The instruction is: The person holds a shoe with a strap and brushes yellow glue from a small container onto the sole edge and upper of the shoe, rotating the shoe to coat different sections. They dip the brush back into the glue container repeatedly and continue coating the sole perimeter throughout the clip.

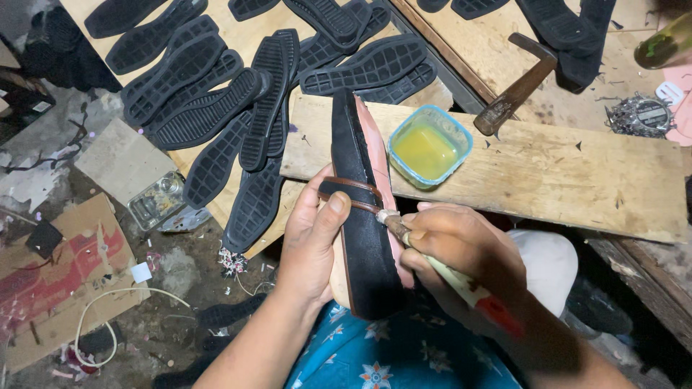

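Observation:
My left hand (pixel 310 241) grips a sandal (pixel 364 238) with a black footbed, a pink underside edge and a brown strap across it, held on edge over my lap. The thumb presses on the strap. My right hand (pixel 461 248) holds a small brush (pixel 443 270) with a pale handle and red end. Its bristle tip touches the sandal's side next to the strap. Just beyond the sandal's toe, a blue-rimmed square tub of yellow glue (pixel 429 148) stands on a wooden plank (pixel 562 180).
Several black rubber soles (pixel 216 94) lie piled on a board to the left and behind. A hammer (pixel 515 86) rests at the plank's far edge. Cardboard (pixel 58 281), cord and scraps litter the floor at left. A metal clump (pixel 640 115) lies far right.

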`<action>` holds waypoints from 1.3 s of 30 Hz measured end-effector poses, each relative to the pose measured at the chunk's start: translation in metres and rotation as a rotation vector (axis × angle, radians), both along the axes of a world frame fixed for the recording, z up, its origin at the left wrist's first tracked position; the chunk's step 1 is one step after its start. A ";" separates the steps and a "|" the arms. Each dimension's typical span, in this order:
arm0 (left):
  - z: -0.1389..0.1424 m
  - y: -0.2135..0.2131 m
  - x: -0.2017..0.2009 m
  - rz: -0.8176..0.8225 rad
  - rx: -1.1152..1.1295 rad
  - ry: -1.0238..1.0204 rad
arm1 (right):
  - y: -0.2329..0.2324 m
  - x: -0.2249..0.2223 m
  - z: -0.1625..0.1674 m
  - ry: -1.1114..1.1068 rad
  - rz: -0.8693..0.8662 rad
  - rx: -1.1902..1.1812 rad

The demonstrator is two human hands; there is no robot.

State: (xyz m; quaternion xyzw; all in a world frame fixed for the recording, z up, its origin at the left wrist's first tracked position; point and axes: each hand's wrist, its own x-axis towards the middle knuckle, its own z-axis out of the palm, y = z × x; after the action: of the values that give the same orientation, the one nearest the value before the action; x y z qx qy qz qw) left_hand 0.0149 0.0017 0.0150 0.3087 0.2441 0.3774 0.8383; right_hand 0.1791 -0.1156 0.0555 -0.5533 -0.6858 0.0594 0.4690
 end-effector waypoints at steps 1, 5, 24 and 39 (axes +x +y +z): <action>0.000 0.000 0.000 0.015 0.015 0.020 | 0.000 -0.001 -0.001 0.011 -0.006 0.011; -0.002 0.003 -0.001 0.040 0.084 0.070 | -0.002 -0.005 0.002 0.013 -0.034 0.015; -0.005 0.009 0.002 0.017 0.068 0.009 | -0.005 0.000 0.007 0.175 0.024 -0.058; -0.009 0.011 0.001 0.027 0.076 0.000 | -0.011 0.001 0.000 0.161 0.045 -0.094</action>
State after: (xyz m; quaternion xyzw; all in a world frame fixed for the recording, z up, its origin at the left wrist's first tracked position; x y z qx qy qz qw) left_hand 0.0163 0.0130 0.0062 0.3370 0.2336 0.3975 0.8208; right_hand 0.1801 -0.1262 0.0551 -0.5527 -0.6545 0.1463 0.4946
